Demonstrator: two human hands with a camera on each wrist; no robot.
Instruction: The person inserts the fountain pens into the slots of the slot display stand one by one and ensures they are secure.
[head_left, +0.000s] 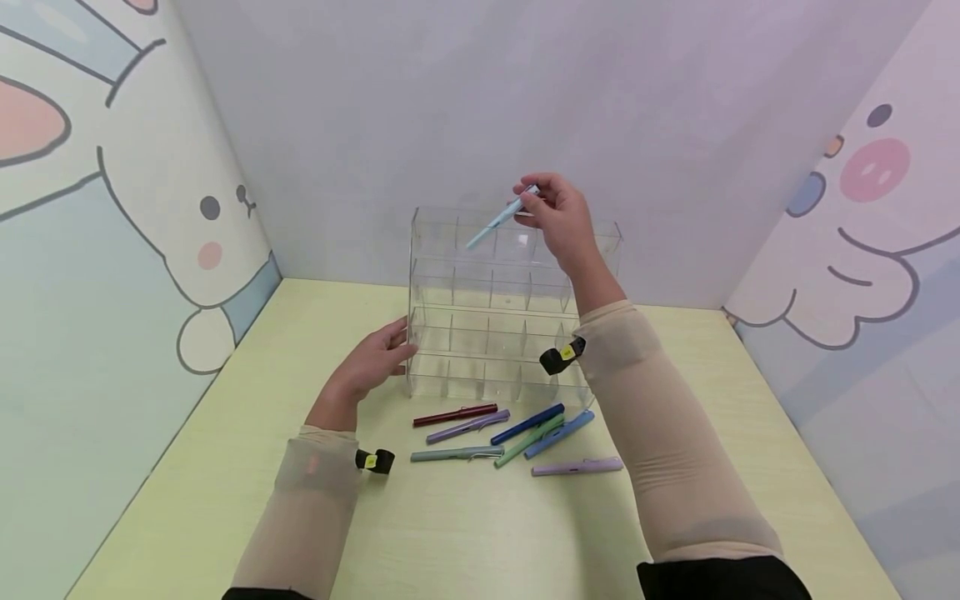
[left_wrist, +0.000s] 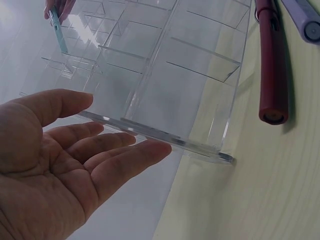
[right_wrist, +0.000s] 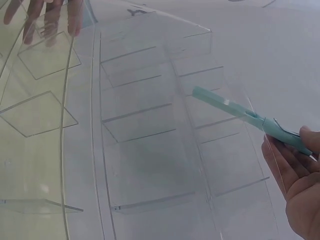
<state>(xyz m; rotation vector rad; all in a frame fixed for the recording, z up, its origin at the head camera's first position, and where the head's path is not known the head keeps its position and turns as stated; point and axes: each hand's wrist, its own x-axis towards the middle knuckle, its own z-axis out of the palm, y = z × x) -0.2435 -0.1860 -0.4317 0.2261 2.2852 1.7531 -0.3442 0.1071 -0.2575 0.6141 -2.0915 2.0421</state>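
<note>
A clear acrylic rack (head_left: pixel 506 342) with several tiers of divided compartments stands upright at the back of the table. Above its top tier, my right hand (head_left: pixel 558 217) pinches a light blue-green pen (head_left: pixel 495 223) by one end; the pen tilts down to the left. In the right wrist view that pen (right_wrist: pixel 230 107) shows its clip near the fingers. My left hand (head_left: pixel 372 360) is at the rack's left side, its fingers extended. Seen from the left wrist, the fingertips (left_wrist: pixel 157 148) are at the edge of the clear side panel.
In front of the rack lie several pens: dark red (head_left: pixel 455 415), purple (head_left: pixel 468 426), grey-green (head_left: pixel 456 453), dark blue (head_left: pixel 527 423), green (head_left: pixel 529 440), blue (head_left: pixel 559 434) and lilac (head_left: pixel 577 467). A pale wall (head_left: pixel 360 150) rises behind; cartoon-printed panels (head_left: pixel 150 250) flank the table.
</note>
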